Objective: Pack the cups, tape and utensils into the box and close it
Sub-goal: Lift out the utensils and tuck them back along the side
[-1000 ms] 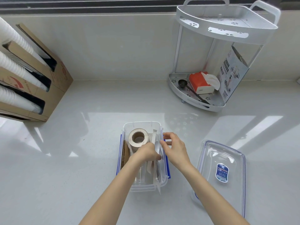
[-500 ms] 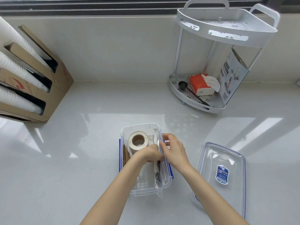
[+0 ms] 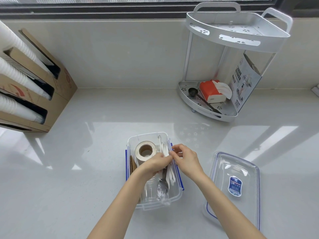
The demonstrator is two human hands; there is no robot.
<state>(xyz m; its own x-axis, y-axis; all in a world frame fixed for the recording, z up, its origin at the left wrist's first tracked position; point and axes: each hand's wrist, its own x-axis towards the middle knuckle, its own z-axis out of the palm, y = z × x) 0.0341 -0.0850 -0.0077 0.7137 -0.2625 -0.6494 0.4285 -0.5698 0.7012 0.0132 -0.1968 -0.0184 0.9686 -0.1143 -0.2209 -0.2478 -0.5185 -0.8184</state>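
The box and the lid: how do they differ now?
The box holds the tape and utensils; the lid holds nothing. Both hands are at the box; the lid lies apart, to its right. Both are clear plastic with blue trim.

Two hands: left [image 3: 155, 163], right [image 3: 187, 156]. One clear box [image 3: 146, 205], one lid [image 3: 235, 185]. One tape roll [image 3: 145, 150]. Several wrapped utensils [image 3: 166, 178], exact count unclear. Three cup stacks [image 3: 17, 77] in one carton [image 3: 63, 83]. One rack [image 3: 229, 37], one scoop [image 3: 193, 92], one tissue pack [image 3: 213, 91].
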